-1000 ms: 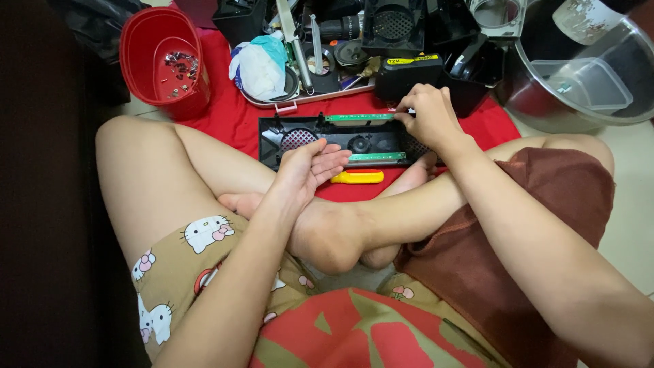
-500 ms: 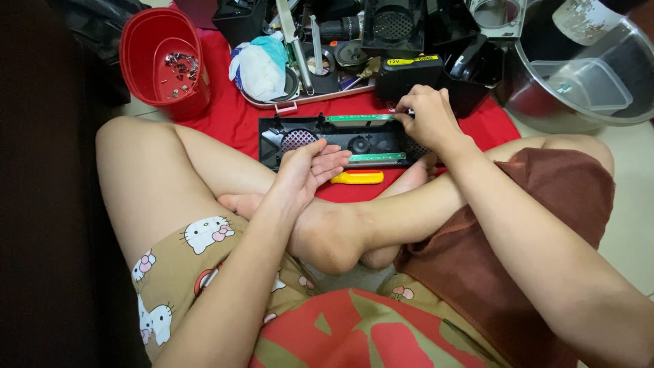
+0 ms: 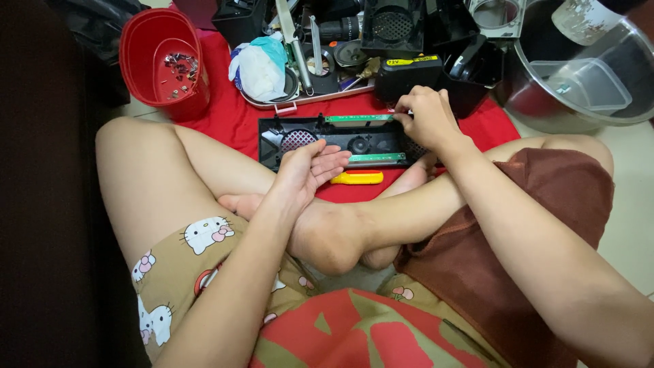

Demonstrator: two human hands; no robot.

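Now I'm steadying the long black plastic panel on the red cloth with my left hand, fingers spread loosely against its near edge, while my right hand is pinching its green circuit strip; lifting that likely needs gentle prying.

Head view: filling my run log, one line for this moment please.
left hand: open, on black panel | right hand: pinching at green strip | yellow screwdriver: lying nearby

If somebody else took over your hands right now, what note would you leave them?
Left hand: open, palm up, resting at the near edge of the black panel, holding nothing.
Right hand: fingers pinched at the right end of the upper green strip.
A lower green strip sits in the panel too; a yellow screwdriver lies unused on the red cloth.
Both strips remain in the panel.
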